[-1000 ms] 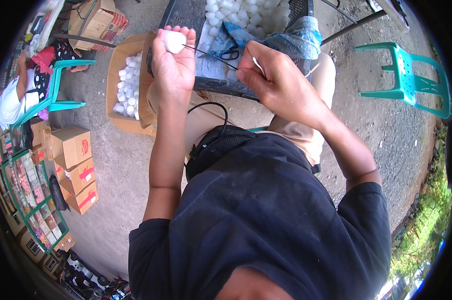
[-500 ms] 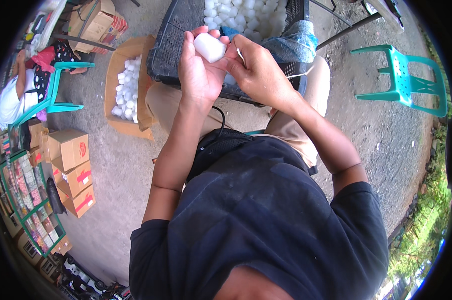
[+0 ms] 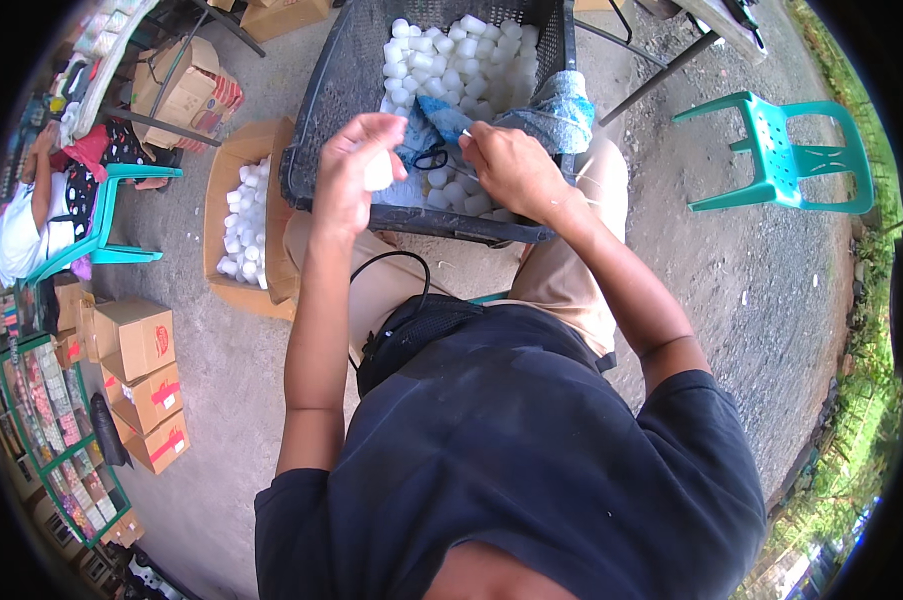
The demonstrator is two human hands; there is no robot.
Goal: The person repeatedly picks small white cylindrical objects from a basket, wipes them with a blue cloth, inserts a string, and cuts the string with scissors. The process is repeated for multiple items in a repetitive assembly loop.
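Note:
My left hand is curled round a short white cylinder, which shows between thumb and fingers above the near left side of a black plastic crate. My right hand is closed over the crate's near right side. A thin tool with a pale tip sticks out of its fingers; most of it is hidden. Many similar white cylinders lie in the crate. Between my hands are a blue cloth and a black loop, perhaps a handle.
A patterned blue cloth hangs over the crate's right rim. Left of it stands an open cardboard box holding white cylinders. Stacked cartons are farther left, near a seated person. A green plastic chair stands at right.
My hands have moved apart. The left has closed round the white cylinder that lay on its open palm and gone left; the right has lowered toward the crate. The view has shifted slightly.

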